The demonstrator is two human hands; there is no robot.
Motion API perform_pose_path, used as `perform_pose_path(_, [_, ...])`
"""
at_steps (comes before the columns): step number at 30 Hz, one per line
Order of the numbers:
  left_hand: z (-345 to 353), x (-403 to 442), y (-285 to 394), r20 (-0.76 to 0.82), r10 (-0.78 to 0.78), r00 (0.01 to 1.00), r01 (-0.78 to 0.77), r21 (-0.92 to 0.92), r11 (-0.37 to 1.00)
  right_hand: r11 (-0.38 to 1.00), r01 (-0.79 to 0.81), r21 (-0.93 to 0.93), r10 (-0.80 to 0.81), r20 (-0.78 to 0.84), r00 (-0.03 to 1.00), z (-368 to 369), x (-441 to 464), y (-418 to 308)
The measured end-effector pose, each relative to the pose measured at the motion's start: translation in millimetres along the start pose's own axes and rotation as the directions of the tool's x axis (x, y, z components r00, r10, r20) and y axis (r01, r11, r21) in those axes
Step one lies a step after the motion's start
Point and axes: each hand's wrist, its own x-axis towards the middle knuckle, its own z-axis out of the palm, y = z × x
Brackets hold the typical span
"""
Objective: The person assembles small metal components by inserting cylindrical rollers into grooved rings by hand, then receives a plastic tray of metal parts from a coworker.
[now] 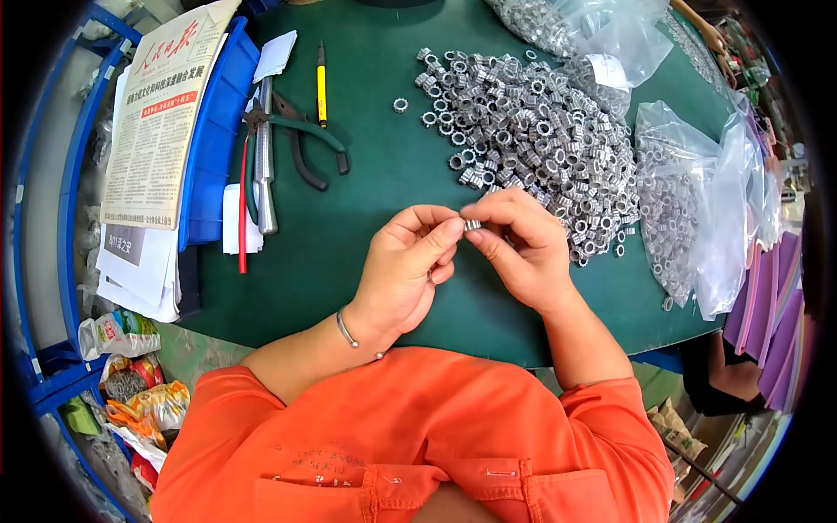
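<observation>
A small notched metal ring (472, 225) is between the fingertips of my two hands, just above the green tabletop. My right hand (528, 254) pinches it with thumb and index finger. From the other side, my left hand (403, 272) closes its thumb and index finger at the ring's left edge; whether something smaller is also in that pinch is hidden. Beyond my right hand spreads a large heap of similar metal rings (545, 139). One loose ring (400, 105) lies apart, left of the heap.
Clear plastic bags of rings (667, 200) lie at right, with another bag (602, 35) behind the heap. Left are green-handled pliers (301, 131), a yellow marker (322, 87), a red stick (243, 209) and a blue bin (218, 131) with a newspaper (161, 122) against it.
</observation>
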Motion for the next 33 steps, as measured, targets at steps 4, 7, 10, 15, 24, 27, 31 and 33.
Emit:
perform_pose_path(4, [-2,0,1,-0.012,-0.01,1.0,0.01,-0.041,0.999,0.983,-0.126,0.133,0.12,0.051,0.991,0,-5,1])
perform_pose_path(7, [-6,2,9,-0.037,-0.053,0.998,0.042,-0.265,0.963,0.889,-0.307,0.34,0.297,0.084,0.951,0,-6,1])
perform_pose_path(10, [-10,3,7,-0.045,-0.046,0.998,0.022,-0.428,0.903,0.78,-0.396,0.484,0.38,0.136,0.915,-3,-4,0])
perform_pose_path(15, [-14,5,2,0.039,0.009,0.999,0.01,-0.465,0.885,0.576,-0.487,0.657,0.434,0.258,0.863,-9,-2,4])
perform_pose_path(24, [-7,2,4,0.008,-0.041,0.999,0.042,-0.229,0.973,0.4,-0.501,0.767,0.416,0.335,0.845,-11,0,5])
perform_pose_path(27, [2,2,3,-0.089,0.018,0.996,-0.032,-0.156,0.987,0.404,-0.504,0.763,0.419,0.336,0.844,-10,0,5])
perform_pose_path(31, [10,0,7,-0.201,0.029,0.979,-0.06,-0.151,0.987,0.47,-0.491,0.734,0.436,0.291,0.852,-9,-1,6])
perform_pose_path(33, [1,2,4,-0.147,0.096,0.985,-0.094,0.021,0.995,0.505,-0.48,0.717,0.444,0.261,0.857,-7,-1,6])
